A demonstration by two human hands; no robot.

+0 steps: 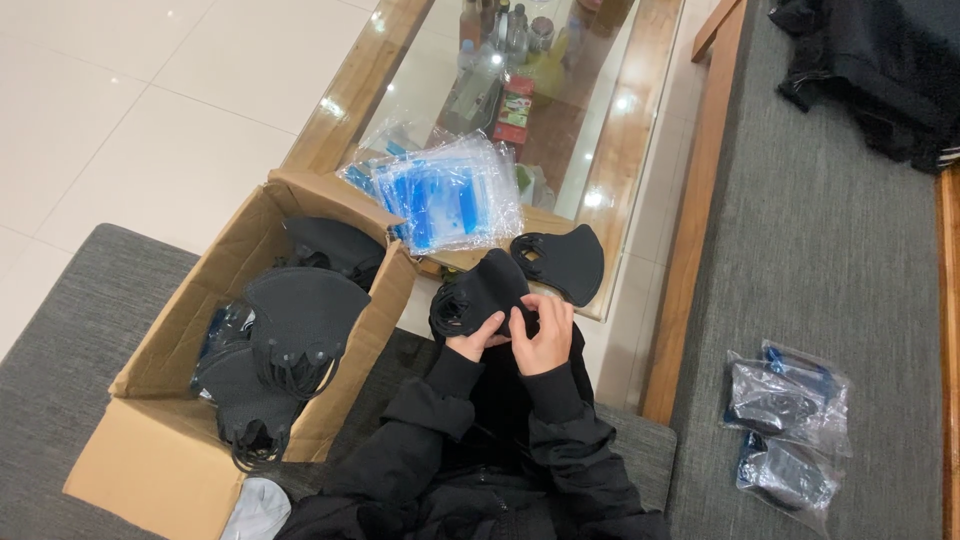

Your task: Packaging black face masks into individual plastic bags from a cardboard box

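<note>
Both my left hand [478, 338] and right hand [545, 332] pinch a black fabric mask [485, 290], mid-fold; clear plastic sleeves [450, 195] wait at twelve o'clock.

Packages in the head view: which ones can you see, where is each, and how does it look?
Cardboard box: left of the person, brown, open, holding black masks.
Stack of empty plastic bags: on the glass table, clear with blue parts.
Two filled bags: on the grey cushion at right, clear, dark masks inside.
Red and green packet: under the table glass, small, rectangular.
</note>
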